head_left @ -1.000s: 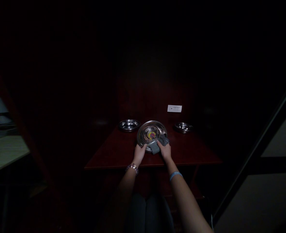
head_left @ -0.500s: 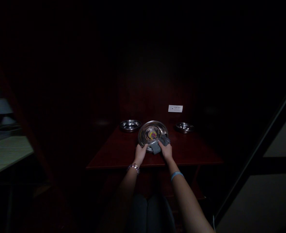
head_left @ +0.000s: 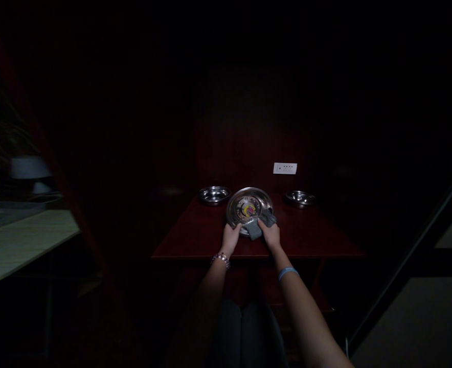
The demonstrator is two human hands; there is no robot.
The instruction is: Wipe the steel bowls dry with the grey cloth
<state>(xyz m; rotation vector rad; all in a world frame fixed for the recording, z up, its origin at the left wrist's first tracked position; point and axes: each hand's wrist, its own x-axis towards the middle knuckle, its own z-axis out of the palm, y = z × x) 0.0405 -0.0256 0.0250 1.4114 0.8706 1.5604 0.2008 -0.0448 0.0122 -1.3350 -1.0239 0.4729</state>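
Note:
A round, shiny metal plate [head_left: 238, 204] with a yellow and red sticker at its centre is tilted up over the dark red table. My left hand [head_left: 231, 239] grips its lower left rim, thumb on the face. At the lower right rim, my right hand [head_left: 271, 235] is closed on a grey cloth [head_left: 254, 230], which is pressed against the plate. Part of the cloth bunches up beyond the right fingers. The fingers behind the plate are hidden.
Two metal bowls stand on the table [head_left: 195, 237], one at the back left [head_left: 214, 195] and one at the back right [head_left: 299, 198]. A white socket panel [head_left: 285, 168] is on the wall behind. Off to the left is a pale tabletop [head_left: 30, 240].
The whole view has shifted, so everything sits a little further right. Both hands keep their hold on the plate and cloth, with hardly any movement relative to the table.

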